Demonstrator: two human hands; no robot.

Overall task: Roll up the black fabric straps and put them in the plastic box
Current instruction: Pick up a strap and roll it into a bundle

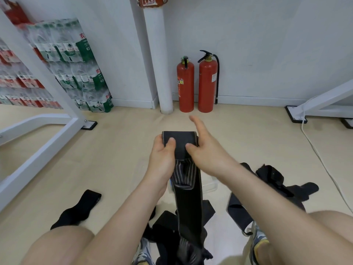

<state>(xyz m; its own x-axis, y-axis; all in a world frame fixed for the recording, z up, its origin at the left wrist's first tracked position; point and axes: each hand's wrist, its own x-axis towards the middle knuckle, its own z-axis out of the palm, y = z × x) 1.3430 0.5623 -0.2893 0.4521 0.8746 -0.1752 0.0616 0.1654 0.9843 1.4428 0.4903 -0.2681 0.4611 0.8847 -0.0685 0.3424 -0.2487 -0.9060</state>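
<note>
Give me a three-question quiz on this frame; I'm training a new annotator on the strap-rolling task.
1. True or false: both hands grip the same strap.
2. Which finger of the right hand sticks out straight? A) thumb B) index C) little
3. How many fire extinguishers stand at the wall?

Key:
1. True: left hand and right hand pinch its rolled top end, thumbs on top.
2. B
3. Two, beside the white pipe.
</note>
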